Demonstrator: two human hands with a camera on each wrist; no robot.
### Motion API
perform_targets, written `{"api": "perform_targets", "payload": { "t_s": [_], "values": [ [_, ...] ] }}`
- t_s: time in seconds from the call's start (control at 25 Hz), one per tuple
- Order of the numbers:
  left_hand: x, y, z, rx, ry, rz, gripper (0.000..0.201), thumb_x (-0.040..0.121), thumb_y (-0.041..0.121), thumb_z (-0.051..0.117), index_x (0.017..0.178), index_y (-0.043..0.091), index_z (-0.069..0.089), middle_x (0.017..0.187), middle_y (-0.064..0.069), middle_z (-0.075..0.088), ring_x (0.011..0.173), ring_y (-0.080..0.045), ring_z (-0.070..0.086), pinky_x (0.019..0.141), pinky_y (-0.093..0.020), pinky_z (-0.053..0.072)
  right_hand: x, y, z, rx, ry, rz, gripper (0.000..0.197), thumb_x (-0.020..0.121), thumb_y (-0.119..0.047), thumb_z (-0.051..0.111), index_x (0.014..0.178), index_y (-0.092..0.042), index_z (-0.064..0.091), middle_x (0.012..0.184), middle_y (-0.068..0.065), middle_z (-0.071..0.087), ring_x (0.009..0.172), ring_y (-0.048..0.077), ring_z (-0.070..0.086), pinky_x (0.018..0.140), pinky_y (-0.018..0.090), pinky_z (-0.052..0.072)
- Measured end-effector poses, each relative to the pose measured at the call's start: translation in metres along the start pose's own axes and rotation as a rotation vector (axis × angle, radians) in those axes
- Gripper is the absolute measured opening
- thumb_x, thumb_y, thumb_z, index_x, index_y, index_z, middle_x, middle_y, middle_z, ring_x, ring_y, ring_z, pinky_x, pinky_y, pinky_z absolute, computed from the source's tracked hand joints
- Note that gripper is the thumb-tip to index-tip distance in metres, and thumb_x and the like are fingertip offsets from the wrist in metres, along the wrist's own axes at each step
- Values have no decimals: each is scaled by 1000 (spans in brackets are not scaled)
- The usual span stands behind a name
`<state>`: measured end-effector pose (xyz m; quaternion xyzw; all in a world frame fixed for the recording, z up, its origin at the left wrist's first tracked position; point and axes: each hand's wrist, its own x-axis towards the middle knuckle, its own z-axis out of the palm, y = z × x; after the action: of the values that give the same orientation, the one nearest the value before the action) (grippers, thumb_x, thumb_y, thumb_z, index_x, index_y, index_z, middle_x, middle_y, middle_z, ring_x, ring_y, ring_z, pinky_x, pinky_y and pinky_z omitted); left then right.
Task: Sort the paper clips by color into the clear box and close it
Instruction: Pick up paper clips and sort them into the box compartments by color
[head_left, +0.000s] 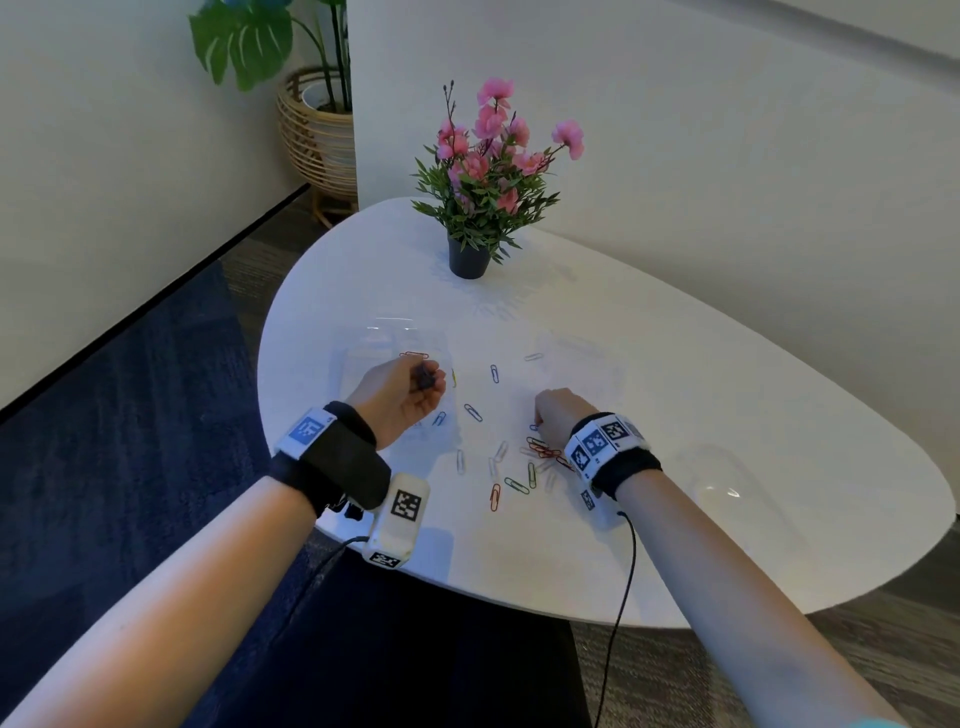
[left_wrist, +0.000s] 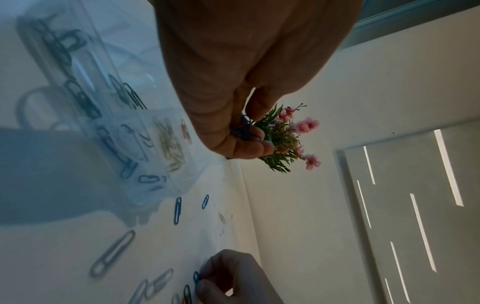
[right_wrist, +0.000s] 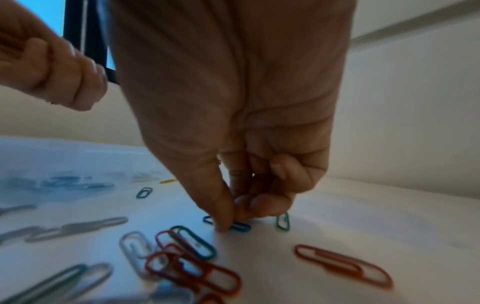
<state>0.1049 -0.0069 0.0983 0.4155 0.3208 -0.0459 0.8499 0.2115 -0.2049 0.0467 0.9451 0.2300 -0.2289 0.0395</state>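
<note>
The white table (head_left: 675, 415) carries it all, and the potted pink flowers (head_left: 488, 176) stand near its far edge. The clear box (head_left: 395, 348) lies open toward the left edge, hard to make out from the head camera; the left wrist view shows its compartments (left_wrist: 124, 144) with dark and yellowish clips already inside, and one red clip (head_left: 414, 355) lying at the box's far side, in or beside it, hard to say. The left hand (head_left: 402, 392) hovers just above the box's near right corner, fingers curled round a small bunch of blue clips (left_wrist: 244, 131), thumb pressed on top. The right hand (head_left: 558, 421) is down on the table toward the near edge, thumb and forefinger tips (right_wrist: 223, 222) pinching one blue clip (right_wrist: 240, 226) that lies flat on the surface, the other fingers tucked in. Just beside that hand sits a tangle of red clips (head_left: 545, 451); silver, green and orange ones are scattered nearer the near edge, and loose blue clips (head_left: 494, 373) lie between the two hands.
</note>
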Motion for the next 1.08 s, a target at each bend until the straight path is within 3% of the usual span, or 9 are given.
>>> {"api": "perform_targets", "payload": {
  "t_s": [0.2,0.36,0.48,0.56,0.76,0.84,0.92,1.0,1.08],
  "values": [
    [-9,-3,-9,-33,-10,-16,32,100,15,36,75,6,53,72,-7,52,65,-14,52,44,-14,52,3,-8,6,-279,-42,-33,22,93,-5,42,112,1,51,115,19,50,105,34,53,83,38,46],
    [-13,-4,-22,-66,-11,-18,31,100,17,36,78,6,55,73,-7,53,65,-14,53,47,-15,54,13,-25,-7,140,45,-62,18,95,-6,36,111,-6,46,84,9,52,74,27,55,57,27,38],
    [-18,-3,-33,-82,2,-8,30,99,17,36,79,6,55,73,-6,54,64,-13,53,48,-15,54,35,-43,-20,286,160,-22,36,95,-1,37,129,-3,47,103,16,57,80,27,56,66,32,46],
    [-22,-1,-40,-92,20,2,30,100,16,36,79,6,55,73,-6,54,65,-14,53,48,-16,54,46,-50,-19,254,194,18,35,93,4,38,123,-2,55,120,21,53,95,37,58,79,39,49],
    [-22,6,-53,-105,67,35,30,99,16,36,77,7,55,73,-6,55,64,-14,55,48,-16,54,54,-56,-10,235,229,34,28,92,5,34,108,-2,56,118,17,45,90,35,52,80,38,46],
    [-21,7,-54,-115,68,34,31,99,17,36,77,7,55,73,-6,56,62,-13,57,48,-16,55,52,-61,-10,234,189,-18,26,92,-1,37,96,3,63,106,17,53,92,34,55,83,37,48],
    [-21,7,-52,-119,59,34,31,100,17,36,77,8,55,73,-5,56,61,-12,57,49,-16,55,43,-63,-6,247,160,-71,19,85,-12,51,72,-1,59,75,9,47,70,28,49,65,30,44],
    [-22,6,-51,-120,53,34,31,100,17,35,78,8,55,74,-6,55,64,-13,55,49,-16,55,30,-64,-1,222,159,-114,19,80,-22,65,70,-6,61,68,5,41,65,21,42,55,22,34],
    [-23,4,-52,-125,49,32,30,100,17,35,78,7,55,75,-6,55,66,-14,55,49,-16,55,22,-63,2,273,194,-122,24,79,-14,70,82,10,68,71,10,54,68,20,48,60,22,42]
  ]
}}
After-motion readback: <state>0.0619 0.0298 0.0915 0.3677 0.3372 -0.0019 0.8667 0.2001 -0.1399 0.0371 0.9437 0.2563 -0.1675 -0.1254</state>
